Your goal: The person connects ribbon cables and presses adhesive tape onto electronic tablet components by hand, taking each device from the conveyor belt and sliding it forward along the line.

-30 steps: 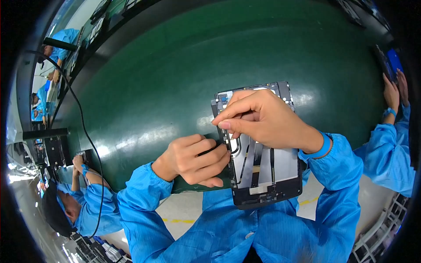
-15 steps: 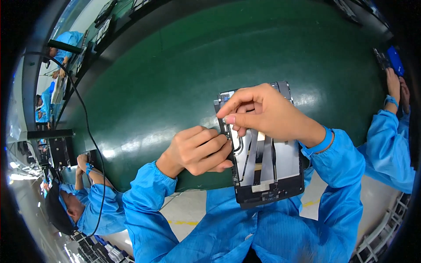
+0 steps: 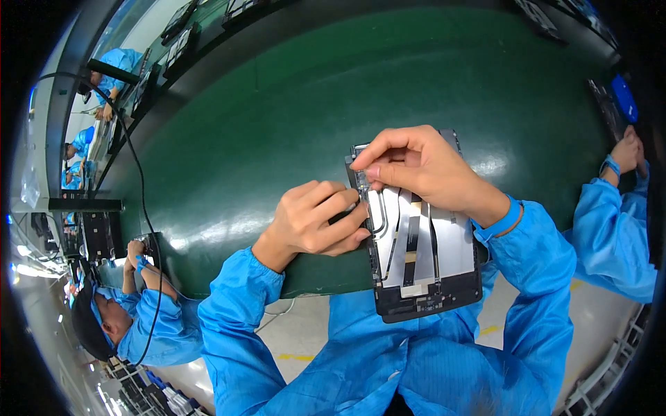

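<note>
An opened tablet (image 3: 451, 243) with a black frame, a silver inner plate and dark ribbon cables lies over the near edge of the green table. My left hand (image 3: 310, 220) is at its left edge, fingers curled and closed against the frame. Above the tablet's upper left part is my right hand (image 3: 430, 170), thumb and index finger brought together in a pinch near that edge. Whatever is between those fingertips is too small to make out. The right hand and wrist hide part of the tablet's upper half.
A black cable (image 3: 142, 187) hangs down on the left. Co-workers in blue sit on both sides; the right one's hands (image 3: 628, 151) are near a blue object (image 3: 624, 98). More opened devices (image 3: 182, 50) lie on a dark rail along the far side.
My right hand's pinch has moved a little farther up along the tablet's left edge. My left hand has shifted slightly upward too. The tablet's lower end sits a little higher in view.
</note>
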The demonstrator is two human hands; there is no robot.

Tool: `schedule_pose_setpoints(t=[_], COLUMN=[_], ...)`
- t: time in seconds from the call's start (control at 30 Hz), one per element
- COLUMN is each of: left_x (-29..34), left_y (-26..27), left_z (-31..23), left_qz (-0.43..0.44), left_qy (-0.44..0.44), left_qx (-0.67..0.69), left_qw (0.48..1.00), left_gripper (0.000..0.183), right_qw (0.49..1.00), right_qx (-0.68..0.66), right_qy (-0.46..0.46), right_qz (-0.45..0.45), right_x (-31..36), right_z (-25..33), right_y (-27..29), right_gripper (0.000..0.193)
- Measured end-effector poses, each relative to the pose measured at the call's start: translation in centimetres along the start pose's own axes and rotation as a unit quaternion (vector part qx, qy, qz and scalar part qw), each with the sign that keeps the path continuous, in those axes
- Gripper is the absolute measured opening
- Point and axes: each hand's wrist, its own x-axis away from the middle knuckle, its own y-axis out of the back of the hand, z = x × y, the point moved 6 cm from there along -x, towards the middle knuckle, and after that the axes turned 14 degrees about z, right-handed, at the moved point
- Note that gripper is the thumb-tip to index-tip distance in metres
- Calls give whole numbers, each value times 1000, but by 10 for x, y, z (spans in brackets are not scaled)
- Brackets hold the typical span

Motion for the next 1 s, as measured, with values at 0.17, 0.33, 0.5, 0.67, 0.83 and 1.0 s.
schedule_pose_setpoints(t=[0.17,0.33,0.5,0.67,0.83,1.0], left_x=[1,5,4,6,1,3], left_y=[-4,2,5,11,13,11], left_z=[11,11,11,11,6,9], left_qz=[10,27,23,29,42,33], left_qy=[38,64,83,83,92,157], left_qx=[28,55,111,126,116,169], left_qw=[999,996,990,988,988,972], left_gripper=[33,39,47,46,44,39], right_qw=[992,930,909,916,917,879], right_qx=[83,346,393,380,377,408], right_qy=[80,78,90,86,88,147], right_qz=[-57,-98,-108,-100,-95,-201], right_x=[-1,8,10,7,7,11], right_z=[0,26,30,31,33,45], right_y=[0,-12,-12,-13,-12,-7], right_gripper=[11,16,18,20,20,23])
